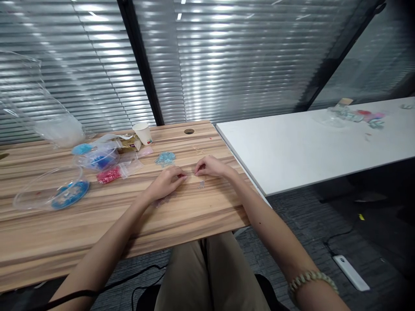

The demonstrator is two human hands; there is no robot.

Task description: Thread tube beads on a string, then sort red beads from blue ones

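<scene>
My left hand (167,182) and my right hand (209,166) face each other just above the wooden table (181,222), a small gap between their fingertips. Both have thumb and fingers pinched; anything held between them is too small to make out. A pile of light blue clear pieces (165,158) lies beyond my left hand. Small clear pieces (201,184) rest in front of my right hand, and pinkish clear pieces (162,201) are partly hidden beneath my left hand. A few orange pieces (197,150) lie beyond my right hand.
At the left are a bag of red beads (109,175), a plastic bowl with blue bags (97,159), a blue dish (70,195), a clear lid and a paper cup (142,133). A white table (275,151) adjoins at the right, with plastic items at its far end.
</scene>
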